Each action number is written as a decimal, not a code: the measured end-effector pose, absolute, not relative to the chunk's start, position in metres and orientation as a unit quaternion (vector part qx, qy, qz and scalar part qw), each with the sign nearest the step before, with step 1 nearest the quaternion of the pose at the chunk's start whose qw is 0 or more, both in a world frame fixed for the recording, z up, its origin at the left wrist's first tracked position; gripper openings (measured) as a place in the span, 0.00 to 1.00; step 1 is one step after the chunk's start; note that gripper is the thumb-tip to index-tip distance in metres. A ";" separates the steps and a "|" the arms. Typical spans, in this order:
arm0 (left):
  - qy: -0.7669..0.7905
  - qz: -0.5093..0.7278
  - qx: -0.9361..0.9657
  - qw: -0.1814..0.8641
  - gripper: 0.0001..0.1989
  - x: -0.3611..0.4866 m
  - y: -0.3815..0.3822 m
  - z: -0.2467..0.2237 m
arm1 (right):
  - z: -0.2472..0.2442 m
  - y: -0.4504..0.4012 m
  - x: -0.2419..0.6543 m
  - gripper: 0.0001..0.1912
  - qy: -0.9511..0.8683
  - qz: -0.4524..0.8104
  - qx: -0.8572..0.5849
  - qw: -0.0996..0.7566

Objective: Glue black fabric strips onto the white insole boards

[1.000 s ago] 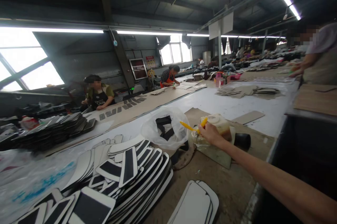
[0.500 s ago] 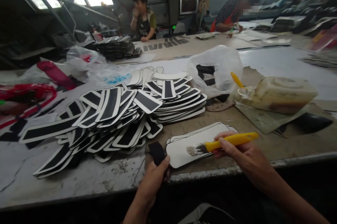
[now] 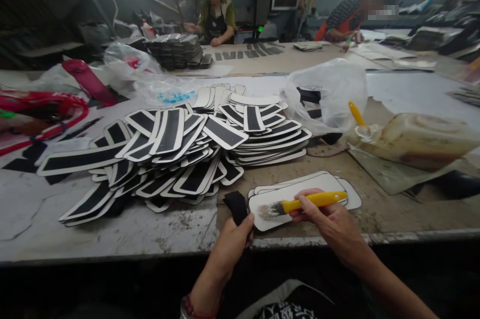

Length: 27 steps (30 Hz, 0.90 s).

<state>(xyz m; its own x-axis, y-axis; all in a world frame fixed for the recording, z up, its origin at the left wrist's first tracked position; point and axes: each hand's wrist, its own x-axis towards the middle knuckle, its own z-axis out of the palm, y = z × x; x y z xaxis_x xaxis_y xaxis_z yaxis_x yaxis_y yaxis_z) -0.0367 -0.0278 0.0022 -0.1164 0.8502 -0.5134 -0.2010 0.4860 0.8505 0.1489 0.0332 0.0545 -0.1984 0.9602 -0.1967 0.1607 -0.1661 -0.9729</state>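
My right hand (image 3: 322, 211) is closed round the yellow handle of a paintbrush (image 3: 313, 201). Its pale, wet-looking bristles rest on a white rounded panel (image 3: 300, 189), the top one of a small stack by the table's front edge. Between the thumb and fingers of my left hand (image 3: 234, 236) is a black fabric strip (image 3: 237, 206), its upper end sticking up beside the panel's left end. My left fingertips are partly hidden. Just beyond lies a large heap of white panels with black strips on them (image 3: 167, 131).
A stained plastic container (image 3: 431, 139) with a yellow-handled tool (image 3: 356, 113) lies at the right. Behind the heap are a clear plastic bag (image 3: 341, 89) holding black pieces and crumpled plastic (image 3: 157, 89). Two people (image 3: 215, 16) work across the table; a red item (image 3: 75, 114) is at left.
The view has shifted, so the scene sits further right. The brush has moved left along the panel toward its left end. The left hand still grips the black strip.
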 end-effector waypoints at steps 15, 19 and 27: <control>0.670 0.397 0.303 0.548 0.22 -0.032 -0.031 0.003 | 0.051 0.051 0.215 0.14 -0.628 0.339 -0.600 0.360; 0.667 0.407 0.302 0.546 0.20 -0.031 -0.032 0.006 | 0.063 0.036 0.183 0.15 -0.600 0.437 -0.543 0.392; 0.679 0.403 0.310 0.529 0.21 -0.031 -0.033 0.009 | 0.044 0.036 0.175 0.15 -0.636 0.449 -0.522 0.349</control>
<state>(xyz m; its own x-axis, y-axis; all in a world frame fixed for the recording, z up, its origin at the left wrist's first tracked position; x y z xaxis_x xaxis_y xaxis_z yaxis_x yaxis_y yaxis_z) -0.0310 -0.0328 0.0092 -0.2480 0.8475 -0.4693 -0.0058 0.4831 0.8755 0.1745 0.0357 0.0436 -0.2123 0.9769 -0.0249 0.3501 0.0522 -0.9353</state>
